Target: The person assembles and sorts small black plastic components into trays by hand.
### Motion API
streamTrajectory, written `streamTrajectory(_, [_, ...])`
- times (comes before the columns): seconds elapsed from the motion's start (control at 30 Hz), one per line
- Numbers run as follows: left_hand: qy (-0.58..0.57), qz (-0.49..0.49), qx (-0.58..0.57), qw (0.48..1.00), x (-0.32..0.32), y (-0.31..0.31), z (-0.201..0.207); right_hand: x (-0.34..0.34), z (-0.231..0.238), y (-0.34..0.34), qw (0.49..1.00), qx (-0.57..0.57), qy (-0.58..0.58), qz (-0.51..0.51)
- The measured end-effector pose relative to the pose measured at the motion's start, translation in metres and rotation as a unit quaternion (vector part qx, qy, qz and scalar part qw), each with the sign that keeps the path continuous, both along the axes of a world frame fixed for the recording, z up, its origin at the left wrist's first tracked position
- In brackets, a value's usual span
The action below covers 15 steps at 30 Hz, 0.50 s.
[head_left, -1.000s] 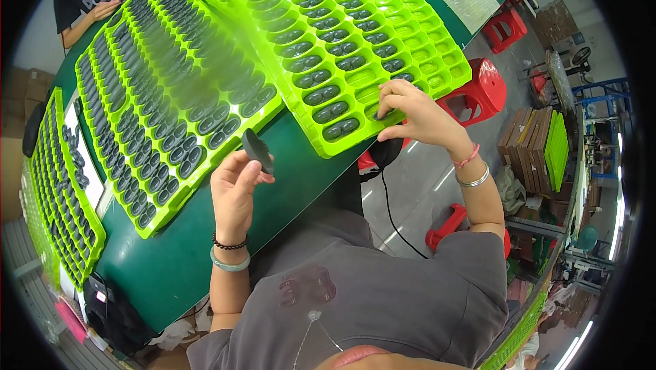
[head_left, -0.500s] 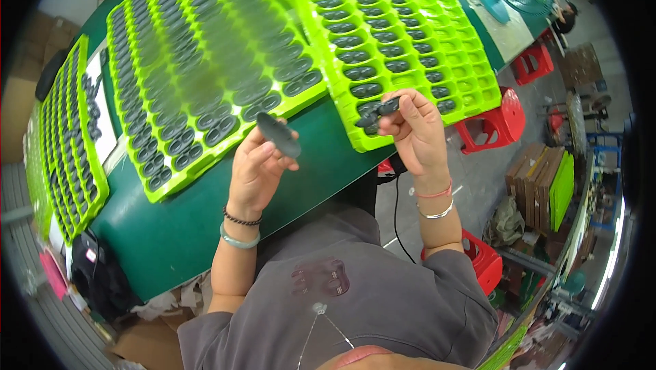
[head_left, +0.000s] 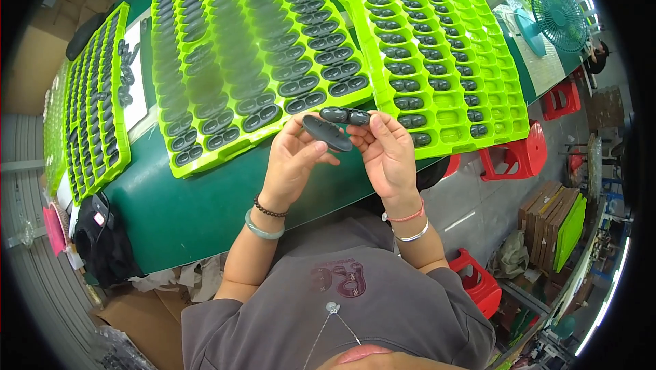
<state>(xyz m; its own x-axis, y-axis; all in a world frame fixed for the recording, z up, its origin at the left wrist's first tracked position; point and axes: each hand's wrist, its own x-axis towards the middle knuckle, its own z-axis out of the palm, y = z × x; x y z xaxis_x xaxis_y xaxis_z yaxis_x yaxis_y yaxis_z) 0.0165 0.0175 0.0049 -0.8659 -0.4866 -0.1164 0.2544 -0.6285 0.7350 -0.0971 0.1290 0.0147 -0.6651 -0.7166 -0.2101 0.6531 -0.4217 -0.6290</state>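
Note:
My left hand [head_left: 290,165] is closed around a dark grey oval shell [head_left: 326,132], tilted, with its smooth side showing. Between the fingertips of my right hand [head_left: 391,161] is a glossy black part with two rounded lobes [head_left: 345,116]. This part sits just above the shell's far side; whether the two touch, I cannot tell. Both hands are over the near edge of the green table [head_left: 225,213]. Just beyond my left hand lies a lime-green tray [head_left: 270,122] filled with dark oval two-hollow pieces. Beyond my right hand, another lime tray [head_left: 447,139] holds similar glossy lobed parts in some of its pockets.
A third lime tray [head_left: 102,127] stands at the left, beside a white sheet [head_left: 135,86] bearing loose dark parts. A black bag [head_left: 102,240] sits at the table's left end. Red stools [head_left: 516,158] and a teal fan [head_left: 559,18] are on the right.
My hands have come closer together. The right one has brought the lobed part leftward to the shell, while the left has moved right with the shell. The whole view has shifted slightly.

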Motion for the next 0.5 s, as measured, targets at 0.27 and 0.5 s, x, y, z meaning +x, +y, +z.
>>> streamTrajectory(0.27, [-0.018, 0.015, -0.037, 0.999, -0.003, 0.0, 0.002, 0.009, 0.005, 0.001, 0.989, 0.049, 0.141, -0.017])
streamTrajectory(0.5, [-0.019, 0.01, -0.024, 0.999, -0.002, -0.001, 0.002, 0.012, -0.012, -0.004, 0.955, 0.095, 0.271, -0.068])
